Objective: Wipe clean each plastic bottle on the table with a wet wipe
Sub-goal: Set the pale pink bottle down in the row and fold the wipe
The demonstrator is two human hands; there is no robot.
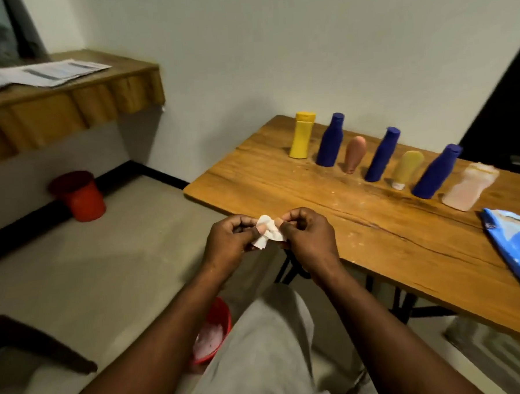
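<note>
**Head view**

Step in hand: wipe preparation, as judged from the frame. No bottle is being held or touched.

- The left hand and the right hand meet in front of the body, fingers curled. Both pinch the wet wipe between thumb and fingertips.
- The wet wipe is a small crumpled wad stretched between the two hands. It has no clear long axis. It is held in the air just off the near left edge of the counter, not over the bottles.
- Seven bottles stand in one row on the counter, well apart from the hands. The row runs from far left to near right.
- Order along the row: yellow bottle, blue bottle, pink tube, second blue bottle, mustard tube, third blue bottle, pale bottle.
- Every long axis is vertical; the lean towards the upper right is likely lens distortion. The yellow and blue bottles point cap up. The two tubes appear to stand narrow end down — on their caps.
- A blue wipe pack lies flat at the near right of the counter.

Next move, as judged: free one hand, reach to the row, grip a bottle round its body and lift it clear of its neighbours. The other hand keeps the wipe opened enough to wrap the bottle along its length.
</note>
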